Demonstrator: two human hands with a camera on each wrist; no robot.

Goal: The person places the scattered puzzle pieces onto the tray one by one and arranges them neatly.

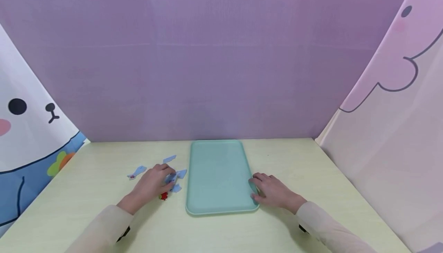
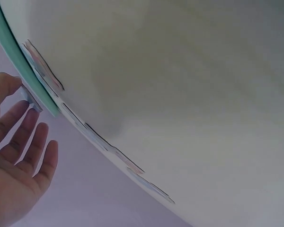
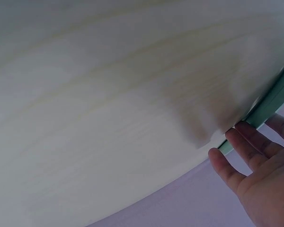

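My left hand (image 1: 154,182) pinches a flat, pale blue cut-out piece (image 2: 32,98) between thumb and fingertips, lifted off the table in the left wrist view. Around that hand lie several similar pieces, among them one with a dark red mark (image 1: 137,172), a narrow strip (image 1: 169,158) and a small red one (image 1: 164,196). A mint green tray (image 1: 219,176) lies flat to the right of them. On the tray's right edge rests my right hand (image 1: 275,192), its loosely bent fingers touching the rim. What is printed on the pinched piece cannot be made out.
The pale wood-look table (image 1: 304,160) ends at a purple backdrop (image 1: 221,60). Cloth with a white cartoon animal (image 1: 31,137) hangs at the left, and a pink and white cloth (image 1: 391,137) at the right.
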